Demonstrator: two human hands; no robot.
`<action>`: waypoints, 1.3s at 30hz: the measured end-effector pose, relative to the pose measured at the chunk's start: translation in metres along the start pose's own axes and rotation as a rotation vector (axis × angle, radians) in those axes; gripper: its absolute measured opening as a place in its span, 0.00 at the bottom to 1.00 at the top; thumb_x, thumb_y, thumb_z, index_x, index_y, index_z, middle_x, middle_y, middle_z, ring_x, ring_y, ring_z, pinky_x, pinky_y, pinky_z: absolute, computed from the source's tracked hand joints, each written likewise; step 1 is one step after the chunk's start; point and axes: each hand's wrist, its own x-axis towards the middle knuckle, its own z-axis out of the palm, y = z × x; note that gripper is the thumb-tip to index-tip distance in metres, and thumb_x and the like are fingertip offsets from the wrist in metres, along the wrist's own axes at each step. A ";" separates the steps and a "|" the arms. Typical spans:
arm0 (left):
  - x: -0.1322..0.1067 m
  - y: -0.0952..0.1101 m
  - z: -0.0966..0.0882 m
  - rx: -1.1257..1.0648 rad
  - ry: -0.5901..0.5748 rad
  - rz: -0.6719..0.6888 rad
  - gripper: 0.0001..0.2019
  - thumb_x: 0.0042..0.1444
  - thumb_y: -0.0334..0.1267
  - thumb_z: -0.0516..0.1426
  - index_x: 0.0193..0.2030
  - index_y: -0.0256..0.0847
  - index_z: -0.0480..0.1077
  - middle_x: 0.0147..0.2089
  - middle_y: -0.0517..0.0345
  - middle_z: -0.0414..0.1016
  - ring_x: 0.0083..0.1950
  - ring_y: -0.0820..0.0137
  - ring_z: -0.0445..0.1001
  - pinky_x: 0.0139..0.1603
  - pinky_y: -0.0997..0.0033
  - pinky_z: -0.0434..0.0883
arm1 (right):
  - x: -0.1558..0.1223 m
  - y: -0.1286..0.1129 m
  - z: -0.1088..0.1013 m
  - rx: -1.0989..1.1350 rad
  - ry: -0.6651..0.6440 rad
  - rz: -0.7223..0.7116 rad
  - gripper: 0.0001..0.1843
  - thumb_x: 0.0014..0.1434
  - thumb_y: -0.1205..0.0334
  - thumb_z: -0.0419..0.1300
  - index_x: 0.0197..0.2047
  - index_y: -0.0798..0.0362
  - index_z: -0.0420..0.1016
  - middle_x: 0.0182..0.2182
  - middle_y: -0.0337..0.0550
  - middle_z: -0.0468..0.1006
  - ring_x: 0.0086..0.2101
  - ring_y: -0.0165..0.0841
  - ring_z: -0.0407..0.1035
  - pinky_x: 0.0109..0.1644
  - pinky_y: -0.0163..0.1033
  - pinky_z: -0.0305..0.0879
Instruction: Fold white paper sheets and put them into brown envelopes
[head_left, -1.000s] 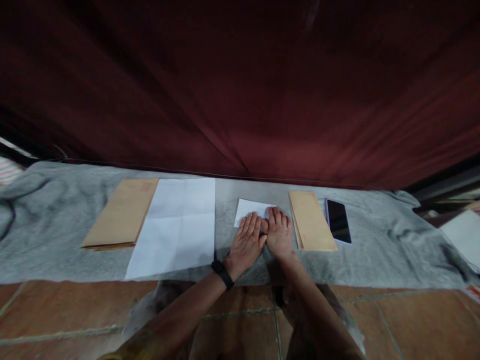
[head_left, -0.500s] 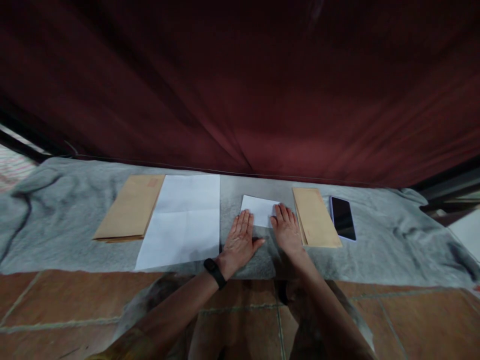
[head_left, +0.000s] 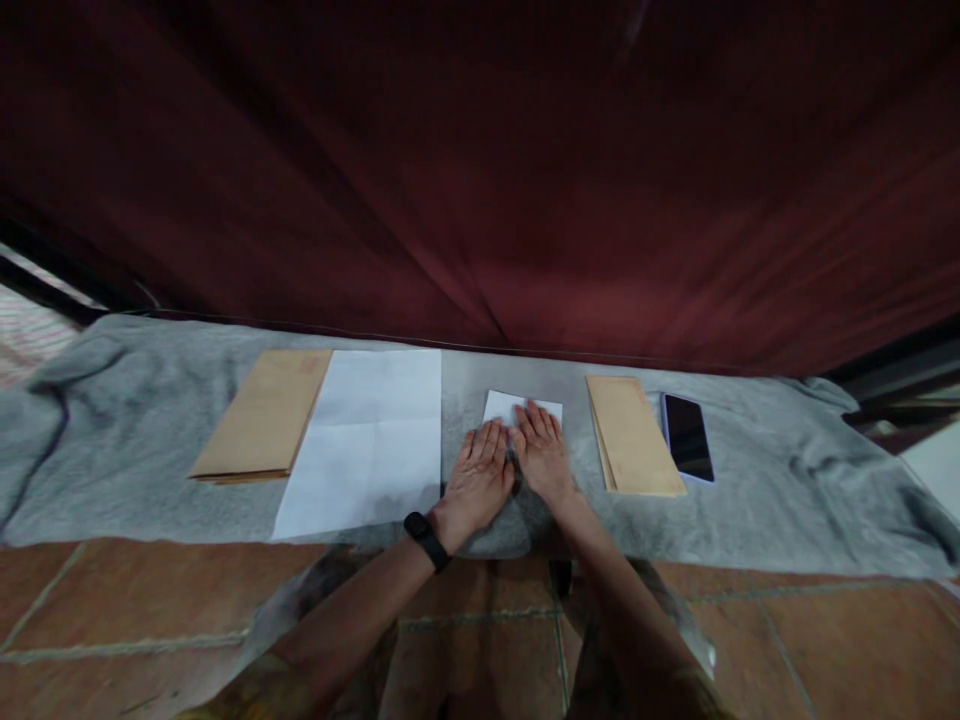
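Note:
A small folded white paper (head_left: 504,404) lies on the grey cloth in front of me. My left hand (head_left: 480,475) is flat, with its fingertips at the paper's near left corner and a black band on the wrist. My right hand (head_left: 541,450) lies across the middle and right of the paper, fingers stretched out, covering much of it. Neither hand grips anything. To the left is a large white sheet (head_left: 371,440) with a crease across it. Beyond that sits a stack of brown envelopes (head_left: 259,415).
Right of my hands lie more brown envelopes (head_left: 634,435), then a phone (head_left: 688,437) with a dark screen. All rest on a grey cloth (head_left: 772,470). A dark red curtain (head_left: 480,200) hangs behind it. Tiled floor (head_left: 150,600) shows below the near edge.
My right hand has slid left across the folded paper, from its right end toward my left hand. My left hand has stayed nearly in place.

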 end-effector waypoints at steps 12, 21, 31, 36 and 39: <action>0.044 -0.006 0.007 -0.050 0.013 -0.082 0.27 0.70 0.39 0.41 0.72 0.31 0.57 0.76 0.46 0.54 0.78 0.60 0.47 0.76 0.48 0.47 | -0.007 0.012 0.014 -0.137 0.083 0.042 0.28 0.73 0.56 0.45 0.72 0.55 0.58 0.72 0.57 0.53 0.70 0.47 0.51 0.70 0.58 0.49; 0.049 -0.014 0.019 -0.047 0.029 -0.136 0.31 0.70 0.47 0.42 0.75 0.31 0.51 0.77 0.42 0.48 0.78 0.57 0.45 0.76 0.46 0.44 | -0.009 0.016 0.012 -0.137 0.106 0.065 0.30 0.73 0.54 0.45 0.72 0.56 0.59 0.71 0.61 0.56 0.69 0.50 0.52 0.68 0.59 0.52; 0.046 -0.019 0.013 -0.022 -0.008 -0.169 0.34 0.70 0.52 0.42 0.74 0.30 0.50 0.77 0.40 0.49 0.78 0.56 0.44 0.76 0.43 0.41 | -0.020 0.030 0.009 -0.197 0.119 0.069 0.32 0.73 0.50 0.45 0.72 0.58 0.57 0.71 0.63 0.56 0.68 0.51 0.54 0.67 0.59 0.54; 0.046 -0.018 0.012 -0.030 -0.027 -0.174 0.34 0.70 0.52 0.42 0.74 0.30 0.50 0.77 0.39 0.49 0.79 0.55 0.44 0.76 0.42 0.40 | -0.024 0.034 0.007 -0.203 0.129 0.064 0.32 0.72 0.49 0.45 0.73 0.57 0.57 0.70 0.63 0.58 0.67 0.50 0.55 0.67 0.59 0.56; 0.046 -0.018 0.012 -0.030 -0.031 -0.173 0.34 0.70 0.52 0.42 0.74 0.29 0.50 0.77 0.39 0.48 0.79 0.55 0.43 0.76 0.42 0.40 | -0.024 0.034 0.004 -0.205 0.125 0.062 0.32 0.72 0.49 0.45 0.72 0.59 0.58 0.69 0.64 0.59 0.67 0.51 0.56 0.67 0.58 0.56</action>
